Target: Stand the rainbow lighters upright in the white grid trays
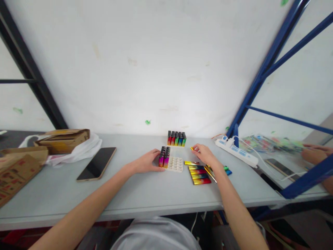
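My left hand cups the left end of a white tray with round-edged sockets, thumb at the front and fingers behind. Two rows of pink-purple lighters with black tops stand upright in that end; the sockets to their right show bare. Behind the tray, my right hand pinches a shiny yellow lighter, mostly hidden by the fingers. Below that hand, several metallic lighters in gold, red and blue lie side by side on the table. More loose lighters lie partly behind my right forearm.
A block of upright multicoloured lighters stands near the wall. To the left are a phone, a white plastic bag and cardboard boxes. A power strip lies by the blue frame. Another person's hands are at far right.
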Tool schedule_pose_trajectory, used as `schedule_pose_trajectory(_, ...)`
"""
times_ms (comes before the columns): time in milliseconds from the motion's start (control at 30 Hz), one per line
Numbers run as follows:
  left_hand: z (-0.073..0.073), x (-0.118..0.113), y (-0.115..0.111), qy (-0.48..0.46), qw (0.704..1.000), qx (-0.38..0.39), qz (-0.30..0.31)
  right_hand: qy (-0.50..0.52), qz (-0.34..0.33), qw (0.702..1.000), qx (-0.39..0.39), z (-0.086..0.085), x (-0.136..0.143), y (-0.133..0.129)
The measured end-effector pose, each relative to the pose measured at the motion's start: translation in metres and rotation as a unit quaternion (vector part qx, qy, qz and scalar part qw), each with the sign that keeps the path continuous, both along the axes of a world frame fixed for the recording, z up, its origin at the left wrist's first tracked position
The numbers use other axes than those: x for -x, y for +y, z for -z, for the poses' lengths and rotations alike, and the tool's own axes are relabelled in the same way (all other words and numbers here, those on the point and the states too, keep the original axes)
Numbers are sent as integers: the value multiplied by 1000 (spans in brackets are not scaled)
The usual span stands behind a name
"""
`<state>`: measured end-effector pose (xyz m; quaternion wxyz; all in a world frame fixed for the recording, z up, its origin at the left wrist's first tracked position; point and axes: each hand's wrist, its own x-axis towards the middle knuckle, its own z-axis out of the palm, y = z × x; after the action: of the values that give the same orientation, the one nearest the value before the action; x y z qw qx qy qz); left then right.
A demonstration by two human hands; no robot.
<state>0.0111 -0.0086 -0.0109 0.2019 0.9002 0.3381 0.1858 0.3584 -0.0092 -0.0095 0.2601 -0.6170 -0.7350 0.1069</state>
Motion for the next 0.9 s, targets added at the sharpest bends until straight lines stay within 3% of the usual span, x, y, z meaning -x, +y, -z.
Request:
schedule_pose_trajectory(200,2,1,2,-1,1000,-2,-3,233,-25,972,-33,-8,20,1)
schedule_pose_trajectory(400,-2,0,1,-4,1000,3,-2,491,-71,867,-37,-15,40,-3)
schedule_pose_trajectory(500,-4,0,1,-3,1000,10,-4,510,-84,856,-23,-20,47,-5)
schedule_pose_trajectory(667,-4,5,2,-16,1000,17,-2,475,-114,872,-22,-32,63,-4)
schedule_pose_trajectory(800,-7,13,4,-15,1000,21,-8,462,-174,869,36,-44,80,2)
schedule_pose_trajectory(900,-10,18,3,3,1000,19,-19,408,-175,895,49,-43,92,10)
